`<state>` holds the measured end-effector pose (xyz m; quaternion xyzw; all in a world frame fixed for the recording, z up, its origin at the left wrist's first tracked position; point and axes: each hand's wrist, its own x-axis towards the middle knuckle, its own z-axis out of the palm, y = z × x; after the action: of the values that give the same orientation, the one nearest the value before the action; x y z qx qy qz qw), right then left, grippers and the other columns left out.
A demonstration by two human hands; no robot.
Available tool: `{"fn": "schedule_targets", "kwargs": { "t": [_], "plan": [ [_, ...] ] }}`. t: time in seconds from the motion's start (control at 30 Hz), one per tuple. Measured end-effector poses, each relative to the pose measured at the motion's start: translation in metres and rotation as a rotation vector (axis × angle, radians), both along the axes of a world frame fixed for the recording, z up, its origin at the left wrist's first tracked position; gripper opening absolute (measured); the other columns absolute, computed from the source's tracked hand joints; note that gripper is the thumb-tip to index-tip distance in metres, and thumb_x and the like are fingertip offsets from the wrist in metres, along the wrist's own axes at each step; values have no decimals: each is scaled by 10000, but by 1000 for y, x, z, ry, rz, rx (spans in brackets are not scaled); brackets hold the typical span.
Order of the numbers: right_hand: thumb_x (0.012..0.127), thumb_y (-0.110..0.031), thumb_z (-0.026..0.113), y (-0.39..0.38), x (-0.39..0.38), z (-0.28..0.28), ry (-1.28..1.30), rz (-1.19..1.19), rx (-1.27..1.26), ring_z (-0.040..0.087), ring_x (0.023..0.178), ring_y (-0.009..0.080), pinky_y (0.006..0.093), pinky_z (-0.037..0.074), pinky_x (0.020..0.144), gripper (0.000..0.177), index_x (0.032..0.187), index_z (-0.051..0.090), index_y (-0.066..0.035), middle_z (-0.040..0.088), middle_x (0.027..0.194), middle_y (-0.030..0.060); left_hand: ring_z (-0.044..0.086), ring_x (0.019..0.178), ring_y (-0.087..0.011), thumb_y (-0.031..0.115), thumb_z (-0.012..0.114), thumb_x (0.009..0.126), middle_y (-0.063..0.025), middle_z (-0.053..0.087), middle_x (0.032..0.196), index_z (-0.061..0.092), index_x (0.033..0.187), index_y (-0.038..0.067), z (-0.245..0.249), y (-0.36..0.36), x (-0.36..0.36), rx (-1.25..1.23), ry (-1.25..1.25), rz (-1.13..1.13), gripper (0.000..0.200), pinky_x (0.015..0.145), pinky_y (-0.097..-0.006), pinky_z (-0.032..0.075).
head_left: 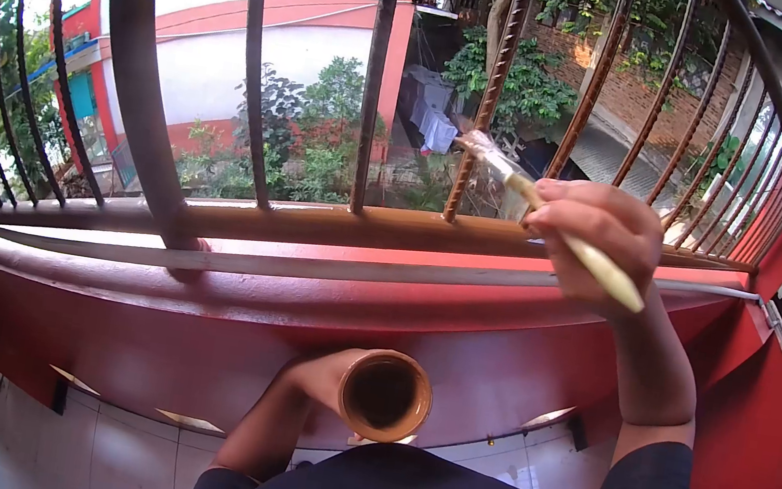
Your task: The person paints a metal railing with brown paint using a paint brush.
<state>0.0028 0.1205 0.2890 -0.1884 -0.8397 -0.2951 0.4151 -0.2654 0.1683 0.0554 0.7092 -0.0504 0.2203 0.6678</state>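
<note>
My right hand point(611, 227) is closed around the pale handle of a paintbrush point(519, 185), held tilted with its bristles up and to the left. The bristle tip overlaps a ribbed, rusty brown bar point(458, 189) of the metal railing; the bristles look smeared with paint. Low in front of my chest, my left hand point(323, 376) is wrapped around a round brown container point(426, 399), its open mouth facing up. Dark brown liquid, which looks like paint, shows inside. The container hides most of my left fingers.
The railing's bottom rail point(313, 226) is brown and glossy. Below it run a pale pipe point(336, 273) and a red wall ledge point(301, 304). Unpainted-looking dark bars point(376, 70) stand at the left. Bushes point(333, 125) and a brick wall point(577, 80) lie beyond; floor tiles point(133, 449) show below.
</note>
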Motion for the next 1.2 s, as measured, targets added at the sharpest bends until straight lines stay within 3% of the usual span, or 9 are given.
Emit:
{"fn": "schedule_targets", "kwargs": {
  "t": [0.03, 0.13, 0.2, 0.27, 0.33, 0.87, 1.0, 1.03, 1.2],
  "plan": [
    [777, 51, 739, -3, 4, 8, 100, 72, -23, 711, 851, 225, 302, 587, 742, 195, 939, 676, -38, 691, 935, 107, 544, 1142, -149, 221, 951, 611, -82, 574, 1282, 461, 1365, 29, -1, 1, 0, 12, 0, 0, 920, 984, -359, 454],
    [899, 4, 662, 16, 5, 11, 730, 423, -114, 702, 860, 208, 302, 606, 691, 103, 999, 639, -7, 672, 968, 104, 541, 1153, -154, 229, 949, 614, -85, 570, 1288, 465, 1362, 29, -2, 1, 0, 32, -8, -7, 913, 990, -360, 450],
    [913, -6, 646, 20, -14, 16, 937, 607, -286, 697, 854, 186, 309, 620, 704, 74, 988, 644, -13, 672, 951, 99, 541, 1162, -161, 234, 951, 609, -86, 568, 1292, 466, 1364, 30, -2, 0, 0, 24, -2, -20, 920, 998, -362, 446],
    [907, -16, 662, 36, -27, 10, 1033, 599, -349, 686, 798, 150, 299, 622, 702, 72, 975, 644, 0, 677, 901, 101, 541, 1173, -171, 238, 955, 599, -86, 567, 1295, 465, 1367, 32, -1, 0, -1, 10, 25, -38, 934, 1008, -366, 441],
    [896, -17, 679, 47, -34, 4, 1023, 458, -284, 682, 759, 139, 289, 615, 697, 95, 985, 648, -3, 680, 881, 94, 537, 1189, -176, 250, 964, 581, -86, 563, 1304, 465, 1371, 34, 2, 1, -2, 29, 42, -38, 958, 1019, -369, 436],
    [904, 8, 651, 15, -15, 3, 1089, 379, -101, 687, 780, 164, 303, 630, 689, 70, 970, 635, 25, 673, 896, 105, 520, 1224, -188, 266, 962, 585, -95, 546, 1327, 453, 1384, 24, 2, 8, -6, 99, 18, -106, 977, 1043, -359, 416],
    [893, 23, 669, 22, -49, -2, 903, 334, -86, 674, 823, 145, 259, 591, 702, 106, 988, 622, 20, 666, 918, 103, 522, 1218, -190, 264, 950, 610, -95, 546, 1320, 457, 1379, 25, 6, 7, -4, 133, 2, -116, 944, 1039, -358, 417],
    [887, 33, 677, 28, -50, -3, 828, 190, -3, 661, 817, 119, 230, 560, 711, 120, 993, 623, 18, 665, 906, 83, 522, 1217, -190, 264, 949, 612, -94, 546, 1319, 458, 1377, 25, 5, 6, -4, 124, -5, -115, 940, 1037, -357, 418],
    [886, 25, 685, 16, -41, 17, 815, 139, 78, 658, 806, 109, 226, 561, 702, 91, 965, 641, 30, 674, 900, 82, 528, 1207, -189, 260, 947, 618, -94, 554, 1304, 470, 1362, 25, 7, 7, -5, 152, -59, -125, 914, 1024, -357, 429]
  ]
}}
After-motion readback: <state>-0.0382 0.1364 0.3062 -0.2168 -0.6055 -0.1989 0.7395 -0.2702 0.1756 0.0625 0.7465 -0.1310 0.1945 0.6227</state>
